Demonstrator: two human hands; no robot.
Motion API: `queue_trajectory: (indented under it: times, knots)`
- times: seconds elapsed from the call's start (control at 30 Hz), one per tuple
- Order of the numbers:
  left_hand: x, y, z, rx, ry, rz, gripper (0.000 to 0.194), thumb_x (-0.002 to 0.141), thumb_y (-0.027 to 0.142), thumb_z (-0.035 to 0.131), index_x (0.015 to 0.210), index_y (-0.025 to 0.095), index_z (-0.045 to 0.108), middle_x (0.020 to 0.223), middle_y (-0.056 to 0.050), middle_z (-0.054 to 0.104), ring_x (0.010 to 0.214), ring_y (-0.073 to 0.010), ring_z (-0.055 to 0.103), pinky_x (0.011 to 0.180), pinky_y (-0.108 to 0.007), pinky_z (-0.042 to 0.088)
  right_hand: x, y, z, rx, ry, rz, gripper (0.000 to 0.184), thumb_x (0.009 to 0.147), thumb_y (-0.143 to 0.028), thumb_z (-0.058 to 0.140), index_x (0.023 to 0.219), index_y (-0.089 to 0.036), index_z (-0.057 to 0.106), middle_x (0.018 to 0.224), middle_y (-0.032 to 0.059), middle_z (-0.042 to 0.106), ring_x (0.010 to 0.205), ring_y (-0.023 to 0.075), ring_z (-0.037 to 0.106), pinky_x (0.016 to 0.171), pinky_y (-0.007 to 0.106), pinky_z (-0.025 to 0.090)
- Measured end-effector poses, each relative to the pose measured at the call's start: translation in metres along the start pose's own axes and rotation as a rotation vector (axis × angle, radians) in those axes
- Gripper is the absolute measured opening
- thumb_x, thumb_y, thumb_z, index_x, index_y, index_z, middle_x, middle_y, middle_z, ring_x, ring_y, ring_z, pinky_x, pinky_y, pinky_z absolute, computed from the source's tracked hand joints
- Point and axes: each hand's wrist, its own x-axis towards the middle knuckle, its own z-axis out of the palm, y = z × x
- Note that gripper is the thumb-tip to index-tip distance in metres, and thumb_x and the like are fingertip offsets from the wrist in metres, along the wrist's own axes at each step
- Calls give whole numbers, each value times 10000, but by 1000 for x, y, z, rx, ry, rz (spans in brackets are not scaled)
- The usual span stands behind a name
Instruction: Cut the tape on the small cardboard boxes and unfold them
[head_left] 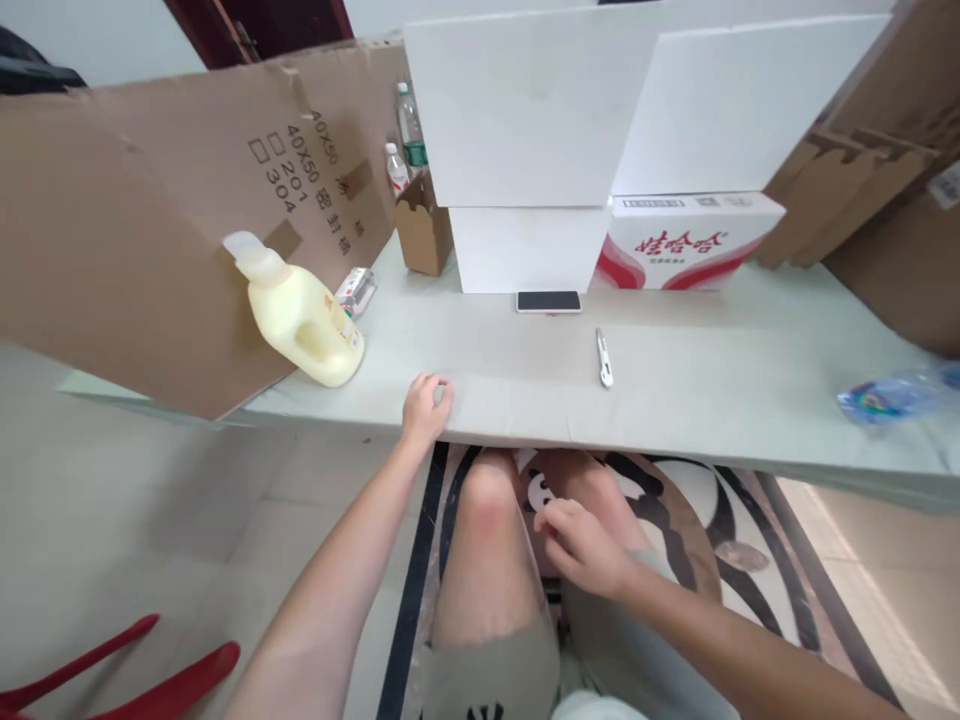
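My left hand (427, 408) rests on the near edge of the cloth-covered table (510, 375), its fingers loosely curled with nothing visible in them. Over my lap hangs my right hand (581, 545), below the table edge; its fingers are bent inward and I see nothing held. A white utility knife (604, 360) lies farther back, right of centre. Behind it to the left, a phone (549, 302) with a dark screen lies flat. To the left of my left hand stands a pale yellow jug-shaped bottle (304, 315) with a handle and a whitish cap.
White cardboard panels (525, 110) and a red-and-white carton (686, 240) stand at the back. A small brown box (424, 230) and clear bottles (410, 125) sit left of them. A large cardboard sheet (150, 230) leans at left. A crumpled plastic bottle (892, 397) lies at right.
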Motion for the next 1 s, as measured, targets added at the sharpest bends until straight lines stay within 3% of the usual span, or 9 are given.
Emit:
queue_trajectory:
  times: [0.2, 0.33, 0.43, 0.53, 0.6, 0.67, 0.77, 0.87, 1.0]
  knots:
    - [25, -39, -2, 242, -153, 51, 406, 859, 329, 535, 1218, 194, 666, 1383, -139, 588, 1346, -359, 458, 1125, -533, 340, 147, 13, -42, -23, 65, -118, 173, 807, -116, 482, 924, -217, 560, 771, 30, 630, 736, 186, 593, 724, 318, 473]
    - [19, -40, -1, 388, -229, 54, 439, 919, 347, 471, 1325, 238, 599, 1442, -92, 557, 1394, -307, 429, 1154, -520, 314, 304, 9, -68, -128, 107, -177, 171, 824, -150, 502, 971, -196, 577, 919, 80, 652, 819, 208, 628, 802, 359, 499]
    - [18, -40, -3, 385, -275, 27, 444, 900, 357, 508, 1326, 260, 590, 1449, -75, 552, 1398, -293, 425, 1153, -523, 318, 432, -14, -88, -238, 214, -161, 261, 823, -131, 520, 1074, -151, 589, 1290, 185, 546, 956, 239, 636, 906, 422, 487]
    - [19, -43, -5, 368, -283, 6, 429, 894, 364, 519, 1310, 290, 592, 1444, -48, 556, 1411, -274, 406, 1175, -520, 292, 534, -37, -107, -360, 317, -8, 307, 847, -182, 566, 1150, -154, 604, 1547, 188, 302, 1075, 302, 618, 934, 495, 476]
    - [19, -45, -6, 359, -299, 2, 435, 892, 369, 523, 1317, 297, 585, 1449, -41, 551, 1420, -269, 393, 1183, -517, 283, 575, -44, -115, -410, 328, 217, 336, 872, -217, 576, 1185, -99, 606, 1517, 217, 337, 1116, 338, 601, 950, 520, 465]
    - [19, -46, -7, 355, -312, -4, 438, 891, 369, 523, 1319, 298, 584, 1451, -40, 549, 1423, -270, 390, 1185, -517, 283, 590, -45, -117, -437, 289, 268, 377, 865, -200, 603, 1212, -55, 605, 1458, 237, 409, 1141, 359, 581, 944, 513, 464]
    - [19, -47, -7, 364, -309, -9, 437, 890, 361, 525, 1317, 295, 589, 1450, -42, 550, 1418, -272, 398, 1180, -519, 287, 570, -46, -112, -468, 263, 146, 323, 889, -148, 543, 1188, -77, 643, 1337, 198, 548, 1118, 340, 590, 916, 470, 474]
    - [21, -45, -6, 373, -293, 6, 433, 889, 346, 529, 1312, 284, 597, 1447, -51, 554, 1414, -274, 405, 1175, -515, 292, 512, -53, -105, -467, 248, 36, 287, 919, -170, 460, 1093, -151, 688, 1275, 140, 613, 994, 284, 637, 832, 406, 491]
    - [25, -41, -3, 365, -280, -23, 430, 892, 277, 486, 1301, 210, 602, 1433, -97, 562, 1387, -287, 441, 1158, -500, 325, 393, -49, -105, -445, 307, -56, 284, 930, -265, 433, 863, -178, 695, 1126, 117, 664, 858, 245, 641, 719, 370, 477]
